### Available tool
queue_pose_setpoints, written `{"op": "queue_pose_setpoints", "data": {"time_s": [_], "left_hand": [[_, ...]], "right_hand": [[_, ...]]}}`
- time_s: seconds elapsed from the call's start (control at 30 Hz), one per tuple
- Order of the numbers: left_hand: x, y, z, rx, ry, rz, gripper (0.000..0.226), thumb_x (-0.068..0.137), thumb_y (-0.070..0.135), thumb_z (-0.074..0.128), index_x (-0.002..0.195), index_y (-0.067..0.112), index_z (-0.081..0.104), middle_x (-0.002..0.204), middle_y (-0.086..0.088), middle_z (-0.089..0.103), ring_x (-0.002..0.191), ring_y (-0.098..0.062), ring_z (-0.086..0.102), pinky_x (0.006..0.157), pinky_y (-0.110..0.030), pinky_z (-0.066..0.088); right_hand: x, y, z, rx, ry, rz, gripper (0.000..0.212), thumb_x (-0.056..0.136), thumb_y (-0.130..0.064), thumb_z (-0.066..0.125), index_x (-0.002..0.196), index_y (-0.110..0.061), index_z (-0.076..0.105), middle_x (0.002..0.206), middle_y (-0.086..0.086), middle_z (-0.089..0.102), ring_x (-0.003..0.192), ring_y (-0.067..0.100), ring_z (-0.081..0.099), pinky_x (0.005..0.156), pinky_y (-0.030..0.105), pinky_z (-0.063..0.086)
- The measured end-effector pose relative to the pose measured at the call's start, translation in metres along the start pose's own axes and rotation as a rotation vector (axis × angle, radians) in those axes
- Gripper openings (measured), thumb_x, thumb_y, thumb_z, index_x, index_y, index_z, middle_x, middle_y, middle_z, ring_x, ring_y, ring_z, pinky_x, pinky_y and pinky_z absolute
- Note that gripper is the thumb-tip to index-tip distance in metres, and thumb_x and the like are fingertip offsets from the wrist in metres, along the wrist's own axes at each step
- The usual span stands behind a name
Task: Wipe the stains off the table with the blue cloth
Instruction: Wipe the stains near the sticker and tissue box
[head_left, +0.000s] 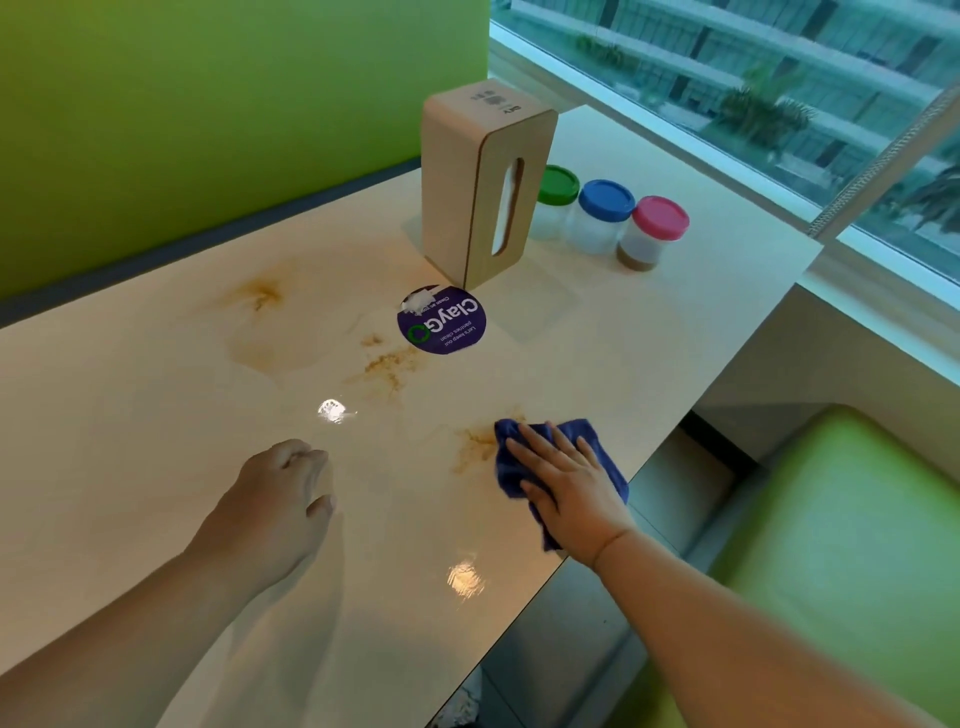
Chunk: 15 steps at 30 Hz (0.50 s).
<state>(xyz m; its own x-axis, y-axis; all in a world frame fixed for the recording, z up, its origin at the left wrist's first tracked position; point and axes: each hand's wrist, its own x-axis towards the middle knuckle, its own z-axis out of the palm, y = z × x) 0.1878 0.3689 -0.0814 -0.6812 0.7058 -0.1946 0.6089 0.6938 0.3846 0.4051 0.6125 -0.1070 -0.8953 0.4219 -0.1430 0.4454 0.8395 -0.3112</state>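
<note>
Head view: a glossy cream table (156, 415) carries several brown stains. The right hand (571, 493) lies flat on a crumpled dark blue cloth (506, 467) near the table's right edge, fingers straight and spread, pressing the cloth down rather than gripping it. The cloth's left end touches a smeared brown stain (475, 441). The left hand (283, 493) rests on the table toward its near-middle, well apart from the cloth, fingers curled under and holding nothing.

A second speckled brown stain (387, 366) sits nearer the table's middle, and a third streaky one (260, 296) lies toward the far edge. A round purple sticker (441, 322) with white lettering is just beyond the middle stain. Behind it, near the far right corner, an upright light wooden tissue box (483, 187) stands on end. Just beside the box are three clear jars in a row: green-lidded (557, 184), blue-lidded (606, 200) and pink-lidded (661, 217).
</note>
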Motion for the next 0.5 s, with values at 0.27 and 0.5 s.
{"op": "queue_pose_setpoints", "data": {"time_s": [0.27, 0.5], "left_hand": [[0.017, 0.016, 0.008, 0.079, -0.009, -0.142, 0.086, 0.073, 0.054, 0.067, 0.139, 0.012, 0.032, 0.147, -0.006, 0.027, 0.135, -0.028, 0.024, 0.103, -0.040, 0.037], [0.028, 0.019, 0.007, 0.163, -0.052, -0.166, 0.075, 0.057, 0.063, 0.075, 0.103, 0.010, 0.048, 0.130, -0.010, 0.041, 0.117, -0.036, 0.042, 0.090, -0.038, 0.042]], "right_hand": [[-0.008, 0.040, -0.007, -0.028, -0.023, -0.091, 0.051, 0.091, -0.055, 0.021, 0.142, -0.047, 0.023, 0.152, -0.024, 0.009, 0.142, 0.009, -0.003, 0.118, 0.045, 0.002], [0.050, 0.039, -0.021, -0.170, -0.071, 0.154, 0.061, 0.085, -0.067, 0.009, 0.144, -0.052, -0.002, 0.150, -0.021, -0.018, 0.142, 0.026, -0.021, 0.107, 0.057, -0.017]]}}
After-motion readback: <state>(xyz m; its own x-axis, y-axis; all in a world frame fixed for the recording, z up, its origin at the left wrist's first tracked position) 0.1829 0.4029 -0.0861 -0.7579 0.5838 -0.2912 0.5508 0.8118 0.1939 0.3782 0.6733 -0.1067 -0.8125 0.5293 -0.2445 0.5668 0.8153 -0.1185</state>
